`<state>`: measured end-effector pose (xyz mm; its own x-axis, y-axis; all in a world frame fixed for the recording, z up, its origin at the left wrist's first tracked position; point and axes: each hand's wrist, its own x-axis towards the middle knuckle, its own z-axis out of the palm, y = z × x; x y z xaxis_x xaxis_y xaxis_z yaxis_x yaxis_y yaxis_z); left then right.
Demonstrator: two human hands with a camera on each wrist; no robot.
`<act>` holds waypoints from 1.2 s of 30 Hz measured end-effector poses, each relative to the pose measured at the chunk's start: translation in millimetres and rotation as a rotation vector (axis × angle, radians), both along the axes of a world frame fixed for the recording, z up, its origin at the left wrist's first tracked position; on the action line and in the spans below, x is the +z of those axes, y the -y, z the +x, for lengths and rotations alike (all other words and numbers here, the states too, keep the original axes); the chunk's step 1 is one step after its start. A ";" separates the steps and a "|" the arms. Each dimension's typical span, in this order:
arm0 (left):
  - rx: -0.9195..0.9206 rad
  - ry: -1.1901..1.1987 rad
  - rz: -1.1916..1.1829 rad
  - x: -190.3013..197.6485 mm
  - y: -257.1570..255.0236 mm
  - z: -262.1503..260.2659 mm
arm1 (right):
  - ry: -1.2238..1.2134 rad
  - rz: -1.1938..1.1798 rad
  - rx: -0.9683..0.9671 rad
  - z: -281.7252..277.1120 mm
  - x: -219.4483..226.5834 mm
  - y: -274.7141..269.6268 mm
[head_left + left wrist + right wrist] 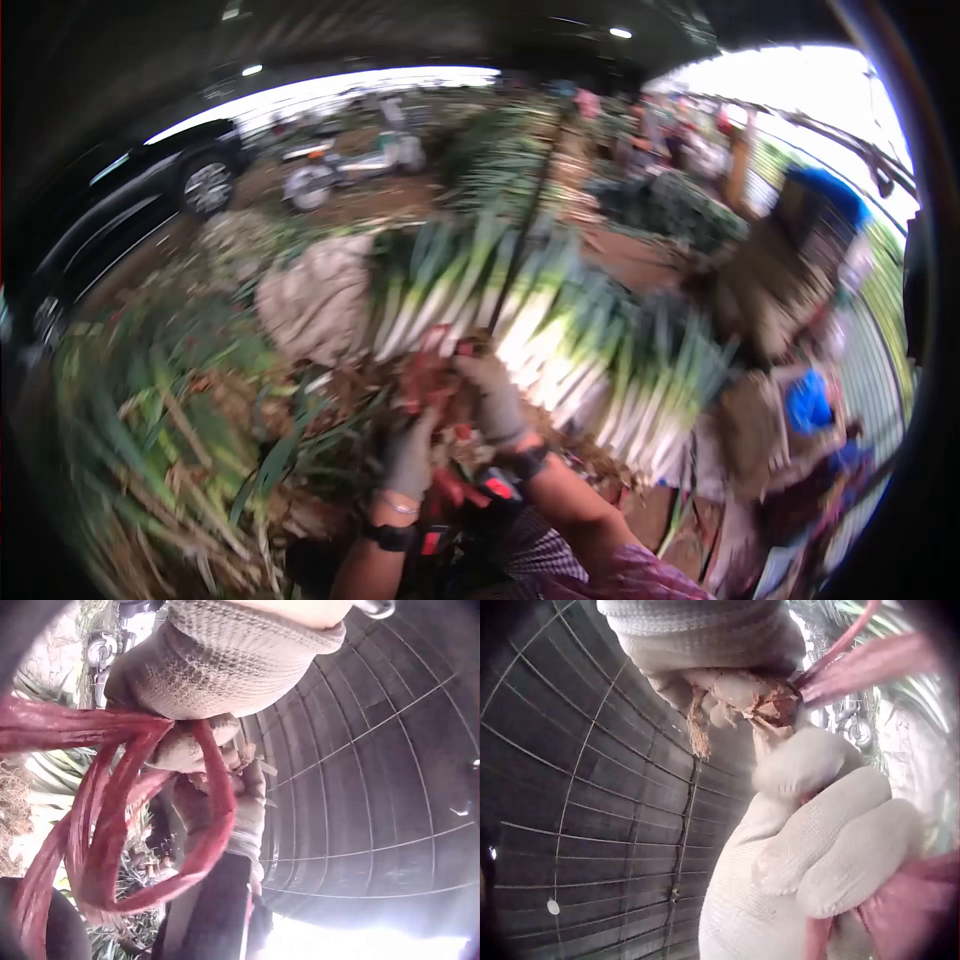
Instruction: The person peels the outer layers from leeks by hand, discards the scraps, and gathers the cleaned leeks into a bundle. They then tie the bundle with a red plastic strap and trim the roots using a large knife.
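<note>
Both hands wear pale knitted gloves and are close together in front of the body. My left hand [408, 455] grips a red plastic strip [105, 847], which hangs in loops from its fist in the left wrist view. Its curled fingers [832, 840] face the camera in the right wrist view. Just beside it, my right hand [492, 398] pinches another part of the red strip [870, 675]. Ragged brown shreds [772, 705] show at the right fingertips. Behind the hands lies a row of leeks [540, 340], white stems toward me.
Loose leeks and dry leaves [190, 450] are heaped at the left, beside a beige sack [315, 300]. At the right stand a stuffed sack [770, 290] and a crate [800, 420] with something blue. A scooter [350, 165] and a dark car [130, 210] are parked farther back.
</note>
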<state>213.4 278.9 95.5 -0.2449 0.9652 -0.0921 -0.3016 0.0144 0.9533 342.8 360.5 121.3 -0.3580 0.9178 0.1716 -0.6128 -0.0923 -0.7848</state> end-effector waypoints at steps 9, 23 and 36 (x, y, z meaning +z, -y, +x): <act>0.122 -0.181 0.098 -15.1 -16.4 -15.8 | -0.187 -0.050 0.036 -10.1 1.2 -5.7; -0.187 -0.040 0.067 -23.7 -30.7 -26.7 | -0.434 -0.115 0.315 -12.5 -8.1 -31.6; -0.266 0.549 0.002 7.7 -25.6 -24.9 | -0.636 -0.198 0.683 -11.7 -22.7 -33.5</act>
<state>188.4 304.5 103.2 0.0877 0.9870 -0.1345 -0.7352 0.1552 0.6598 331.1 394.1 98.6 -0.7205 0.5781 0.3829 -0.6839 -0.6836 -0.2547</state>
